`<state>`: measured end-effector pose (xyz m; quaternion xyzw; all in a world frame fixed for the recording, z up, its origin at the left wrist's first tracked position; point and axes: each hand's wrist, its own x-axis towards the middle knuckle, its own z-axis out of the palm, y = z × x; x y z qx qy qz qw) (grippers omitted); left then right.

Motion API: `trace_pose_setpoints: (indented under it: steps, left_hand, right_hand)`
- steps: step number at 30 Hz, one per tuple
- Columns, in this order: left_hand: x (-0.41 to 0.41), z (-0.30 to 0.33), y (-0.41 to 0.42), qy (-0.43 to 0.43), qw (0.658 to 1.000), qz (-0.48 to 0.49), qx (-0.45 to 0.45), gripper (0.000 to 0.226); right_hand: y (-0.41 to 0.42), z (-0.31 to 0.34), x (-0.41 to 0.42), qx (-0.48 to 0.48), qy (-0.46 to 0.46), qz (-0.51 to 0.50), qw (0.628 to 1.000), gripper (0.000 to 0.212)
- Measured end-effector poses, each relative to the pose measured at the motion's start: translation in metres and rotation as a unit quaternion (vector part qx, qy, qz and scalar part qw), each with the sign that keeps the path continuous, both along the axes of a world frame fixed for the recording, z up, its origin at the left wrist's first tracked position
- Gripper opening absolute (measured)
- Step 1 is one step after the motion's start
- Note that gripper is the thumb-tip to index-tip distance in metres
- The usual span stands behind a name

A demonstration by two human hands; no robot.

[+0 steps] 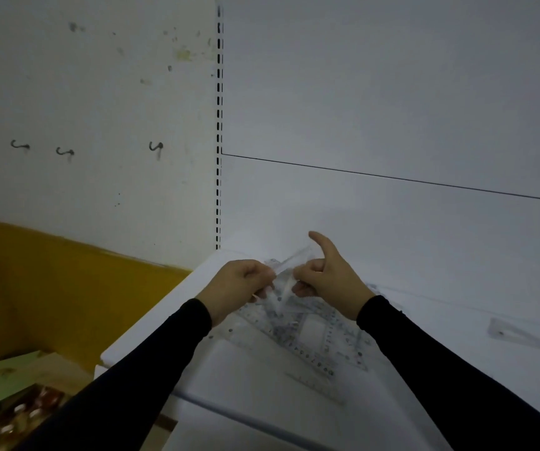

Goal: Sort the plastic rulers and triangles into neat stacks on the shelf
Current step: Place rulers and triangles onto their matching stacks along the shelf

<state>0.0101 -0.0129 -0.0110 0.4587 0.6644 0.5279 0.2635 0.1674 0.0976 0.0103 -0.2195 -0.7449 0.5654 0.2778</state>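
Long black sleeves on both arms, snug cuffs at the wrists, left hand (241,284) bare, right hand (328,276) bare

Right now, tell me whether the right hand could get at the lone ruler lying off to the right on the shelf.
Probably not yet: the right hand is busy gripping a clear plastic piece together with the left hand. Once freed, the white shelf between it and the lone ruler looks bare.

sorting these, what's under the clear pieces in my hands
A heap of clear triangles lies on the white shelf below both hands. The hands hide its far end.
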Motion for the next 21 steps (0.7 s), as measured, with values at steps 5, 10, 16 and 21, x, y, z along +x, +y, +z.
trace_pose_setpoints:
  steps: [5,10,16,21]
  left_hand:
    - [-0.001,0.0,-0.001,0.054,0.999,-0.003,-0.009,0.017]
    - [-0.001,0.008,0.0,0.087,0.995,-0.038,-0.034,0.019]
    - [-0.003,0.001,0.006,0.117,0.993,0.002,-0.032,0.021]
    - [-0.011,-0.016,0.009,0.371,0.924,0.014,-0.091,0.03]
  right_hand:
    - [0.015,-0.01,0.007,0.272,-0.119,-0.071,0.952,0.072]
    - [0.021,-0.009,0.011,0.524,-0.209,0.036,0.825,0.06]
    - [0.025,-0.013,0.02,0.503,-0.21,0.004,0.838,0.051]
    - [0.041,-0.02,0.044,0.422,-0.242,-0.111,0.867,0.051]
